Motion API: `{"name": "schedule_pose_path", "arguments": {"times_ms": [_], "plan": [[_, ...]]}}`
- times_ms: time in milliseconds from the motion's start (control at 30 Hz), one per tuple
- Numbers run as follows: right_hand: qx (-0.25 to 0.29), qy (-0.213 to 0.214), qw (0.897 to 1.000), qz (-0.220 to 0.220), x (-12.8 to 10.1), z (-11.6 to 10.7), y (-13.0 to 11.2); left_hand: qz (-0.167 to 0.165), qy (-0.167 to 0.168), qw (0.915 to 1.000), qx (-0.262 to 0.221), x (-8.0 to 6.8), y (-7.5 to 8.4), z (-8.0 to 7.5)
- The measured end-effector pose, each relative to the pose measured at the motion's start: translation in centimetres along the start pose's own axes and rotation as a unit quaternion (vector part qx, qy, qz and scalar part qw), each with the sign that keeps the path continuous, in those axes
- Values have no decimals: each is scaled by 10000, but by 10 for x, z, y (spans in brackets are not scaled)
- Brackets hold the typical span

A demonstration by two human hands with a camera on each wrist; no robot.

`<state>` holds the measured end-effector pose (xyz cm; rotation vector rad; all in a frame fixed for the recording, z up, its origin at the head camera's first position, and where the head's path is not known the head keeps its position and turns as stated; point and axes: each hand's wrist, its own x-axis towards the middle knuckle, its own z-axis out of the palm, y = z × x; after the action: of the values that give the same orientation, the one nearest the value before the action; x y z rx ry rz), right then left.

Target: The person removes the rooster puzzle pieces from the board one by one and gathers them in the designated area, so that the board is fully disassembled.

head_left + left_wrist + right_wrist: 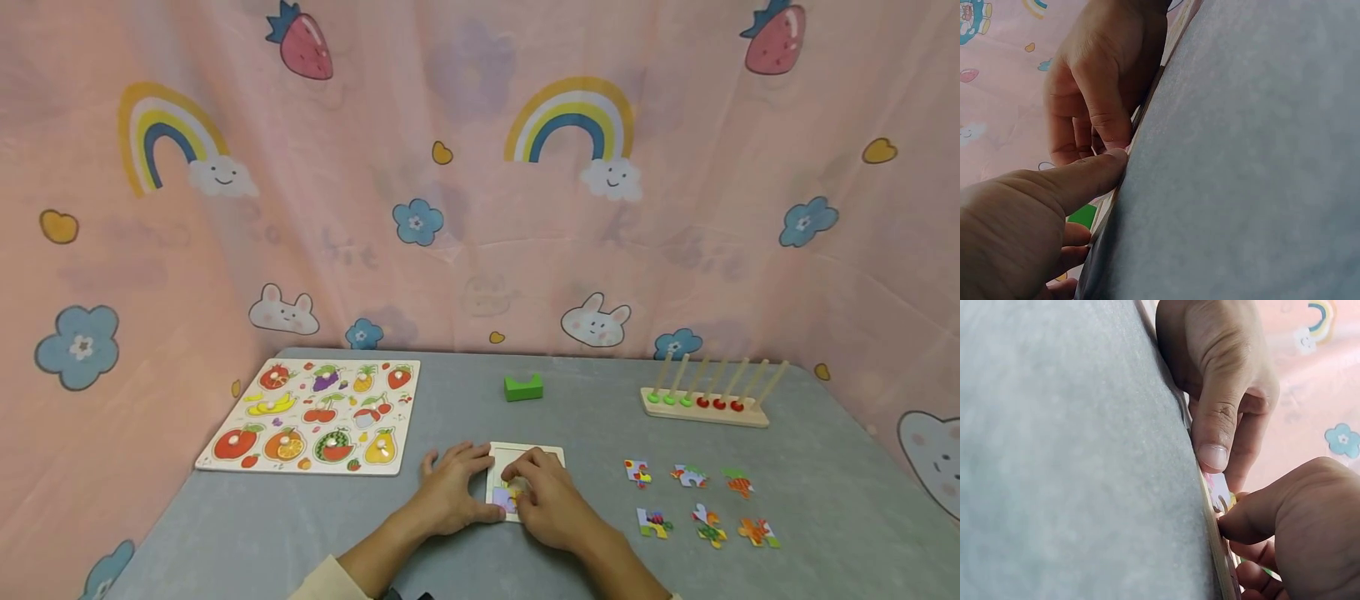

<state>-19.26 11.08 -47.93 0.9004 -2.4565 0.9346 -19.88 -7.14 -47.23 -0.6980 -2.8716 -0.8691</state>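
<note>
2 hands meet at the small puzzle tray (538,454), a pale square frame lying flat on the grey felt table (450,533) near your front edge. Your left hand (450,496) lies beside the tray's left edge, fingers nearly straight and spread, thumb extended against the frame's near corner. Your right hand (546,498) covers the tray's lower half, fingers bent down onto a pink-and-yellow puzzle piece (507,498) set in the near left corner; the head view does not show whether it pinches or only presses. The right wrist view adds what the head view hides: the left thumb (1215,434) pressed flat on the tray's thin edge, with the glossy printed piece (1219,492) just beside the right thumb tip. The left wrist view shows both thumbs nearly touching along that edge. 6 loose, irregular jigsaw pieces (701,500) lie in 2 rows to your right.
</note>
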Motion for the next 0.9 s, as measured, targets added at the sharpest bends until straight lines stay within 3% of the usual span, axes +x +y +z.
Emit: {"name": "schedule_pose_path", "arguments": {"times_ms": [100, 367, 667, 900], "plan": [[117, -35, 9999, 69, 0, 0, 0, 12, 9, 10000, 16, 0, 0, -1], [151, -29, 9982, -584, -3, -4, 1, 7, -43, 10000, 67, -1, -1, -1], [3, -591, 9980, -223, -4, -7, -1, -15, -40, 10000, 83, 0, 0, 0], [-82, -631, 9977, -216, -4, -8, -1, -31, -62, 10000, 46, -1, 0, 0]]}}
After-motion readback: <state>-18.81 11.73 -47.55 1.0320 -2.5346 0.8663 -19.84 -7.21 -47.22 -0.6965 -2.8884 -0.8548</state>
